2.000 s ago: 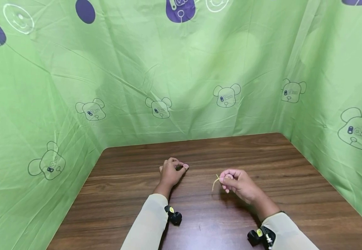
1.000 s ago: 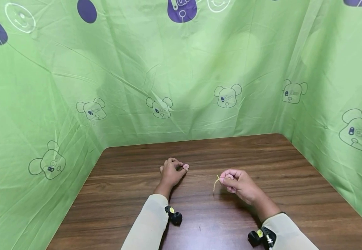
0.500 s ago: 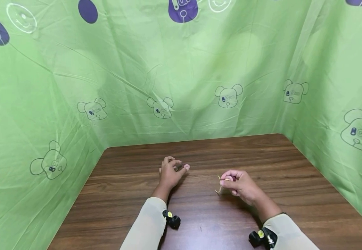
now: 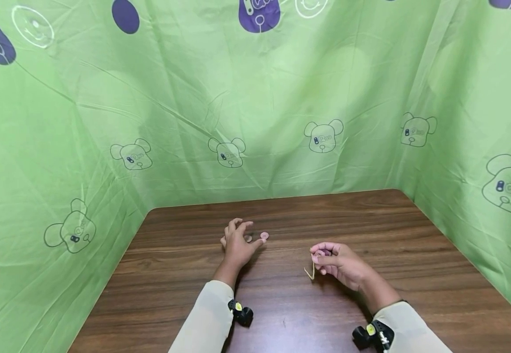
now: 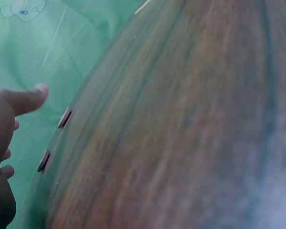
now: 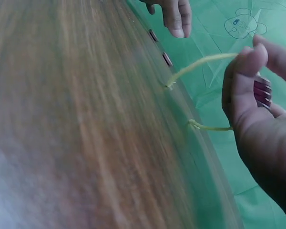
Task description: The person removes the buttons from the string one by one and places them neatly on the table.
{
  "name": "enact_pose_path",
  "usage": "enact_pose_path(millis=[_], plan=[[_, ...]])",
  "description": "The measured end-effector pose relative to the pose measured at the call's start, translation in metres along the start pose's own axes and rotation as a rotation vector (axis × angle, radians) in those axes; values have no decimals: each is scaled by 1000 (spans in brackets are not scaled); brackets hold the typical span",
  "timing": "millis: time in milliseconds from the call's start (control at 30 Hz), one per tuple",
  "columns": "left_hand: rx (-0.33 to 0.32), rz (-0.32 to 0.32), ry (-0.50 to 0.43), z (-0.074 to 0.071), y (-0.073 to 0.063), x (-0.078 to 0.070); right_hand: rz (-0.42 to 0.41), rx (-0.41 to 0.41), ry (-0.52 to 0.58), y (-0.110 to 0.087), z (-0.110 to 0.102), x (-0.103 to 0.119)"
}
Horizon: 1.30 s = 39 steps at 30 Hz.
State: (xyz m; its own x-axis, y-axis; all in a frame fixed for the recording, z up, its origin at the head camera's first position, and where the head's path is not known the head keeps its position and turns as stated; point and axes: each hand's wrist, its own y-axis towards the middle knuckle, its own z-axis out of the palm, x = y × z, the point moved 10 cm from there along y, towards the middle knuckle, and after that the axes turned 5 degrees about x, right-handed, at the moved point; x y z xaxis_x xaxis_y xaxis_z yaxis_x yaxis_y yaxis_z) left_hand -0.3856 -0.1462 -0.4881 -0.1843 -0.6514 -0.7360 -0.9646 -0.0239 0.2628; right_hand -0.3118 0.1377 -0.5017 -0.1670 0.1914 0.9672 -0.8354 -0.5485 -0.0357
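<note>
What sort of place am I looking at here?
Probably a makeshift recording booth, though the wider room is out of view. Cartoon-printed green fabric hangs behind and along both sides of a wood-grain table, and black devices, likely the wrist cameras, sit at both sleeve cuffs.

From my head view, creased green cloth (image 4: 171, 88) walls the wood-grain bench (image 4: 282, 284) on three sides, printed with bear-head outlines (image 4: 323, 138), purple shapes (image 4: 125, 16) and white smiley faces (image 4: 33, 26); pale light glints off the bench's near part.
</note>
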Motion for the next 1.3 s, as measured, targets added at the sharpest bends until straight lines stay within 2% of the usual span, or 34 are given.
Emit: enact_pose_path(millis=[200,367,633,867,1167,1300], plan=[[1,-52,25,-1,-2,3,-55,115,77,-1,8,7],[15,-22,-14,-2,-6,-11,-60,149,50,-2,13,9],[36,71,-32,-1,-17,-40,-92,141,16,-1,14,9],[13,135,-37,-4,-23,-59,-122,101,-4,-1,10,10],[80,166,-76,3,-32,-83,-133,95,25,-2,10,12],[101,203,-90,7,-36,-93,-132,108,45,-2,11,13]])
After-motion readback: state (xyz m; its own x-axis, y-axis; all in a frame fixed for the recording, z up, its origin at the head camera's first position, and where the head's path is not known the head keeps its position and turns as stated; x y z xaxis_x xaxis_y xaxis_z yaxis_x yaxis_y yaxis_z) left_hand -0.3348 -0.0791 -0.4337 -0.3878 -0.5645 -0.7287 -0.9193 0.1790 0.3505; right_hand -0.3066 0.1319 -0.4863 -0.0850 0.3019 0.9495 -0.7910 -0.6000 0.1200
